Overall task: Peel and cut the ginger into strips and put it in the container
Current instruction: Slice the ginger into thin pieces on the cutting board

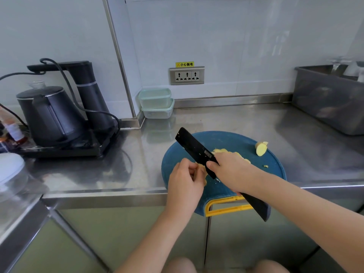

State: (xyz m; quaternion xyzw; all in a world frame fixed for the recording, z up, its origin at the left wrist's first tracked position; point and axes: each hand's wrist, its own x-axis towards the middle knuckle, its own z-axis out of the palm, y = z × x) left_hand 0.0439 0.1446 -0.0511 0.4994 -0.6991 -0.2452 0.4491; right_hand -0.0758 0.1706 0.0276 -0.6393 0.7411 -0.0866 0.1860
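Observation:
A round blue cutting board (pixel 271 160) with a yellow handle lies at the counter's front edge. My right hand (pixel 232 172) grips a black knife (pixel 195 148), blade pointing up and left over the board. My left hand (pixel 185 178) has its fingers curled over a pale yellow ginger piece (pixel 201 166) just left of the blade; most of that piece is hidden. Sliced ginger (pixel 222 150) lies behind my right hand. A peeled ginger chunk (pixel 261 148) sits apart at the board's right. Two stacked clear containers (pixel 156 103) with green lids stand in the back corner.
A black kettle (pixel 49 113) and its dispenser base stand on the left of the steel counter (pixel 246 119). A grey bin (pixel 331 99) occupies the back right. A wall socket (pixel 187 75) is behind the board. Bottles (pixel 9 131) and a white lid (pixel 9 166) sit at far left.

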